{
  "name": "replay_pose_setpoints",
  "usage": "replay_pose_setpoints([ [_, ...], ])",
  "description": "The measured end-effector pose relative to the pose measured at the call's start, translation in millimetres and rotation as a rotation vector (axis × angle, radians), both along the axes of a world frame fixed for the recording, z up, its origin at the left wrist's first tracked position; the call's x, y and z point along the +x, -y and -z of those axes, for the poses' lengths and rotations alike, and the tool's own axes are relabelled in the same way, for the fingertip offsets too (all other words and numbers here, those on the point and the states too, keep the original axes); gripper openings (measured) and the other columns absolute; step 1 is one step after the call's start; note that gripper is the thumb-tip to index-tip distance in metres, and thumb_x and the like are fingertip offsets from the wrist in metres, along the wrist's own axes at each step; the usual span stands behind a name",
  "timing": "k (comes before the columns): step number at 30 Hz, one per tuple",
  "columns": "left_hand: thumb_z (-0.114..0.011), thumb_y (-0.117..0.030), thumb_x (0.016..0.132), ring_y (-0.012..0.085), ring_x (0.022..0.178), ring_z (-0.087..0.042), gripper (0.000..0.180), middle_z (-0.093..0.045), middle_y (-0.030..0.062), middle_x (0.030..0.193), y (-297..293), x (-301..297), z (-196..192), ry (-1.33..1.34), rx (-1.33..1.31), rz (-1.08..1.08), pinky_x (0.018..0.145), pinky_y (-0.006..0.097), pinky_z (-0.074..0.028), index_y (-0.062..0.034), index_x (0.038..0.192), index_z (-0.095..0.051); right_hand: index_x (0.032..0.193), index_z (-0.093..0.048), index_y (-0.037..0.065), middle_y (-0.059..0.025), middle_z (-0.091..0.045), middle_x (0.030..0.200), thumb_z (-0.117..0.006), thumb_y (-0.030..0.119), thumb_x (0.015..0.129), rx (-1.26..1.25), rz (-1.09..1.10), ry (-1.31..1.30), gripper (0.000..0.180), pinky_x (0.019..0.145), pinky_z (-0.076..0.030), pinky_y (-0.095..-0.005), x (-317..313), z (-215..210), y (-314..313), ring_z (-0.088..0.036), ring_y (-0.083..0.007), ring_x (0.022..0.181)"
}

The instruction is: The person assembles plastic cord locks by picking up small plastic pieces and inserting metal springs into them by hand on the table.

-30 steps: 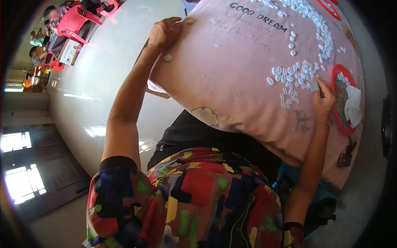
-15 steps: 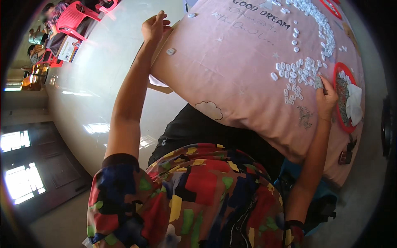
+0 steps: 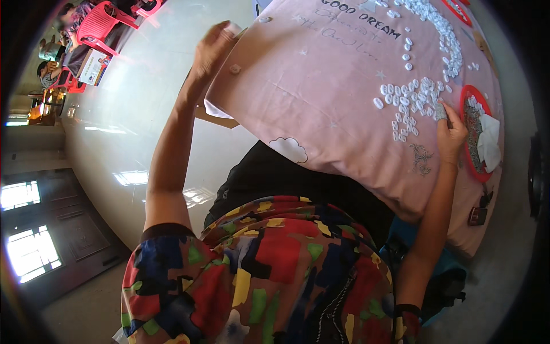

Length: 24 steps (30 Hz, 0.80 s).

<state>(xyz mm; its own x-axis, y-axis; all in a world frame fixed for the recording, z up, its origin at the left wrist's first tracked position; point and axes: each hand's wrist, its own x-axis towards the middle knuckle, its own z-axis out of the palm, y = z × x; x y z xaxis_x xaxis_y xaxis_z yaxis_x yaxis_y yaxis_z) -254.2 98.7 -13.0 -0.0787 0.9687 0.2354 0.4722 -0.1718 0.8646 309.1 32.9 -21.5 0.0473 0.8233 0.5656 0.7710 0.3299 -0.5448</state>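
Note:
My left hand [image 3: 213, 50] is raised beside the left edge of the pink cloth, blurred by motion. A whitish patch shows at its fingertips; whether it is a held piece is unclear. Two small white oval pieces, one [image 3: 265, 19] farther off and one [image 3: 235, 69] nearer, lie on the cloth by that hand. My right hand [image 3: 452, 133] rests at the right, its thumb and fingers pinching a small grey speckled piece [image 3: 440, 111]. Beside it spreads a cluster of white oval pieces [image 3: 409, 97]. Closer to me lie thin grey metal bits [image 3: 421, 159].
A red tray [image 3: 468, 92] with grey bits, white pieces and a white tissue stands right of my right hand. A long white row [image 3: 441, 34] curves across the far right of the pink cloth [image 3: 309, 92]. A small dark object [image 3: 477, 216] lies near the right edge.
My left hand has turned and its fingers have swung right, toward the cloth's edge; a whitish patch now shows at their tips. My right hand keeps its pinch almost unmoved.

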Motion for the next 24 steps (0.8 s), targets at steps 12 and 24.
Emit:
replay_pose_setpoints([
  [12,-0.070,-0.047,0.086,0.0398,0.100,-0.066,0.053,-0.069,0.0225,0.107,-49,30,-7,-0.623,0.346,-0.091,0.089,0.043,-0.052,-0.0112,0.124,-0.067,0.112,-0.071,0.002,-0.0156,-0.074,0.099,-0.055,0.003,0.083,-0.048,0.030,-0.016,0.034,0.078,-0.054,-0.0314,0,1,-1,-0.070,-0.0181,0.087],
  [24,-0.067,-0.035,0.085,0.0356,0.104,-0.067,0.042,-0.071,0.0188,0.109,-54,17,-1,-0.706,-0.004,-0.317,0.095,0.040,-0.050,-0.0092,0.118,-0.070,0.104,-0.073,0.005,-0.0131,-0.071,0.085,-0.064,0.005,0.083,0.021,-0.027,0.007,0.023,0.066,-0.052,-0.0303,-20,-16,8,-0.067,-0.0183,0.071],
])
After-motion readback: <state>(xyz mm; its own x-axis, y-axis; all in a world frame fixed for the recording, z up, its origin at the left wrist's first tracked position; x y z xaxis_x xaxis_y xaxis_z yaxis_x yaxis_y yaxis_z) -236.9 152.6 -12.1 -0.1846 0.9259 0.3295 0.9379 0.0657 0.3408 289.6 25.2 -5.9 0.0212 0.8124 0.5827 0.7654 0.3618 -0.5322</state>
